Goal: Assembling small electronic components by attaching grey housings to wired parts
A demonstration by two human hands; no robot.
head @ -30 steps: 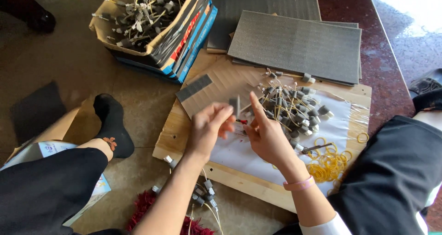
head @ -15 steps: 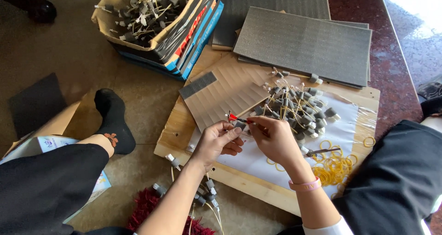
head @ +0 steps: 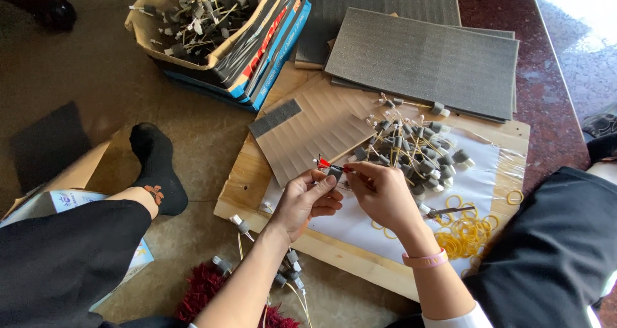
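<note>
A small grey part with a red-tipped wire (head: 331,167) is pinched between the left hand (head: 305,203) and right hand (head: 382,193), both closed on it, above the wooden board (head: 257,186). Assembly seems underway; careful fingertip alignment is called for next.

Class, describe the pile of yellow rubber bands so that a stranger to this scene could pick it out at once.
Start at the wooden board on the floor and find the white sheet laid over it. Just past the right hand, near the sheet's lower right corner, lies the pile of yellow rubber bands: thin bright loops, unlike the grey wired parts heaped above them.
</note>
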